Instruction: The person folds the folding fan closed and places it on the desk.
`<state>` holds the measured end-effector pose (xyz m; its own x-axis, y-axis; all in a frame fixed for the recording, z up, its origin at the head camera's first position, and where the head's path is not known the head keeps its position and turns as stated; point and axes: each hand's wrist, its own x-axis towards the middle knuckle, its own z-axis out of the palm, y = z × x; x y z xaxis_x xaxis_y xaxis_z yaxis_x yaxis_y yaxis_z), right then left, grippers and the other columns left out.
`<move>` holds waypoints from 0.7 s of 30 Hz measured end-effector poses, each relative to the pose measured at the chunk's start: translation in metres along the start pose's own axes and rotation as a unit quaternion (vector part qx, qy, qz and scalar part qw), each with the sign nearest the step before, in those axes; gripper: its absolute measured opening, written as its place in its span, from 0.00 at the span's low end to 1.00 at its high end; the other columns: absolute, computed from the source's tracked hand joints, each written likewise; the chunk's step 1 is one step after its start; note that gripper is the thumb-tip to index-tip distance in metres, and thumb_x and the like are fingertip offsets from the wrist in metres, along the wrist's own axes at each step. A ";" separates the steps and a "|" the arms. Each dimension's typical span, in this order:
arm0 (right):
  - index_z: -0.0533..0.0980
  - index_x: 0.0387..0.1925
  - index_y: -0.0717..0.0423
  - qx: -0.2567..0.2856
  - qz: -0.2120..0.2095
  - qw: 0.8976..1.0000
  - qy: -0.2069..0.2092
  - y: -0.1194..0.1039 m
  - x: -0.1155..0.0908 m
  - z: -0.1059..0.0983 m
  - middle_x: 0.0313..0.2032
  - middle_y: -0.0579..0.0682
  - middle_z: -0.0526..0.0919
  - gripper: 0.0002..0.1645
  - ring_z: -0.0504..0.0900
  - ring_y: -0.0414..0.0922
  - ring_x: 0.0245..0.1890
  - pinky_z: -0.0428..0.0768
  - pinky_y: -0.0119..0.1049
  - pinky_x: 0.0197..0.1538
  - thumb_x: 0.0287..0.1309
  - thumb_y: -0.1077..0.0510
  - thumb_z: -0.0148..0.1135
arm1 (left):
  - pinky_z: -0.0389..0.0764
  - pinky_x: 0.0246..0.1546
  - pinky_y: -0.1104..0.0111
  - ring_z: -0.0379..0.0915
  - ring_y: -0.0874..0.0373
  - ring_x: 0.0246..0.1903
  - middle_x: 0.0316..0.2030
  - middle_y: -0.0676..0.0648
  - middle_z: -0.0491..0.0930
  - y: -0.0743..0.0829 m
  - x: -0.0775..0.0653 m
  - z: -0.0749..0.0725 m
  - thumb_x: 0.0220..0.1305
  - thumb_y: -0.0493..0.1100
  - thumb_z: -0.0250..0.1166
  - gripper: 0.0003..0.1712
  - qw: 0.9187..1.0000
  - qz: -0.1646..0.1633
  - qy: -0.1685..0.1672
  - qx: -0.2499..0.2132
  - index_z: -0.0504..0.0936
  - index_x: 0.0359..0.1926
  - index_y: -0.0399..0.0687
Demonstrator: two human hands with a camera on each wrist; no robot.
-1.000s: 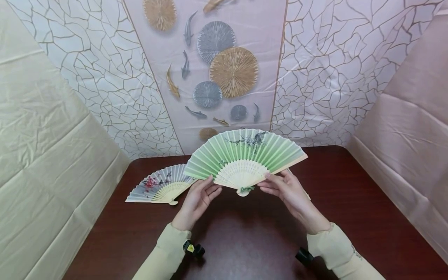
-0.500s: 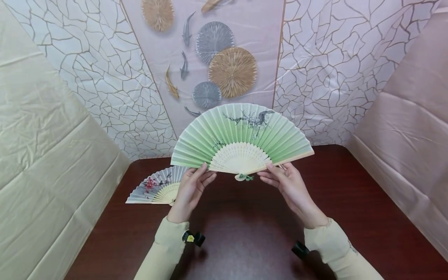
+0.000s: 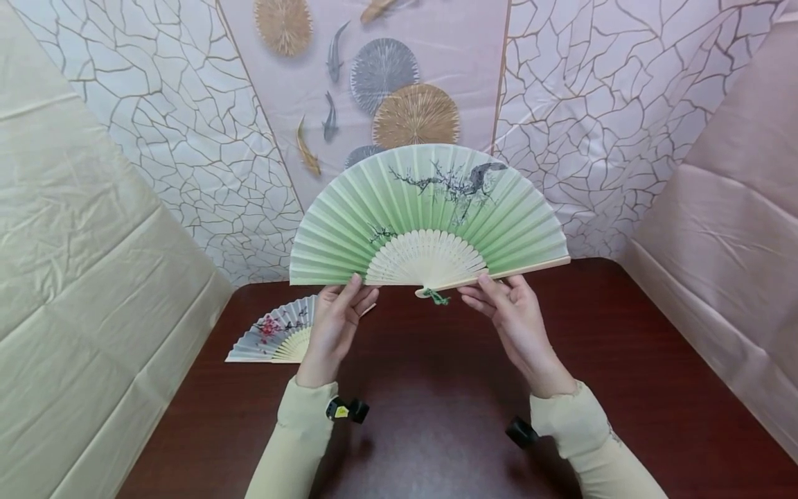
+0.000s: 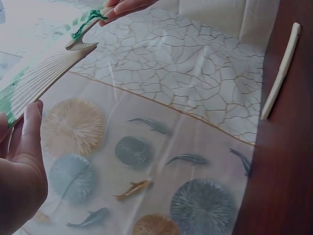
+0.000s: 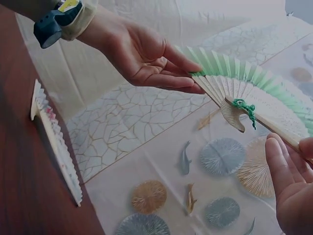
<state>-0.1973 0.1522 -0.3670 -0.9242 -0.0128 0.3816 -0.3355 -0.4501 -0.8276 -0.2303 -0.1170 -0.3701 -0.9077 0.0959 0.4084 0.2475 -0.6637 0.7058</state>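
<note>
A spread green folding fan (image 3: pixel 430 208) with a dark branch print is held up above the table, pale ribs at the bottom and a green cord at its pivot. My left hand (image 3: pixel 332 326) pinches its lower left edge, thumb in front. On the other side, my right hand (image 3: pixel 514 326) pinches the lower right guard stick between thumb and fingers. In the right wrist view both the left hand (image 5: pixel 142 56) and the right hand (image 5: pixel 293 181) grip the fan (image 5: pixel 259 93). A spread grey-blue fan (image 3: pixel 274 333) with red blossoms lies on the table, partly hidden behind the left hand.
The dark red-brown table (image 3: pixel 430 430) ends at a patterned cloth backdrop (image 3: pixel 561 104). Pale cloth walls (image 3: pixel 717 229) stand at both sides. In the left wrist view a slim pale stick-like thing (image 4: pixel 281 71) lies on the table. A black device (image 3: pixel 349 409) is strapped to the left wrist.
Both hands have raised the green fan and brought it closer, so more of its face shows and it covers more of the backdrop. The left hand now overlaps the grey-blue fan.
</note>
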 end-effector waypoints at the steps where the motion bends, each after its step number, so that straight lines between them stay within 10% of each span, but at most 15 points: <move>1: 0.67 0.59 0.59 0.001 -0.007 1.000 0.001 0.000 0.000 0.001 0.45 0.50 0.88 0.16 0.88 0.45 0.43 0.85 0.40 0.51 0.74 0.62 0.55 | 0.86 0.47 0.63 0.87 0.56 0.40 0.40 0.47 0.87 0.001 0.000 0.001 0.74 0.33 0.58 0.10 1.000 0.005 -0.002 0.002 0.87 0.43 0.45; 21: 0.71 0.60 0.59 0.037 -0.090 0.995 0.001 0.008 0.000 0.009 0.46 0.52 0.87 0.17 0.88 0.47 0.43 0.86 0.41 0.49 0.73 0.67 0.54 | 0.86 0.47 0.64 0.86 0.55 0.43 0.45 0.47 0.86 0.008 -0.001 -0.005 0.74 0.36 0.59 0.10 0.999 0.029 -0.029 0.022 0.85 0.49 0.47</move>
<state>-0.1986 0.1402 -0.3702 -0.8507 0.0754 0.5202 -0.4815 -0.5090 -0.7135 -0.2290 -0.1260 -0.3678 -0.8709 0.1018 0.4807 0.3144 -0.6365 0.7043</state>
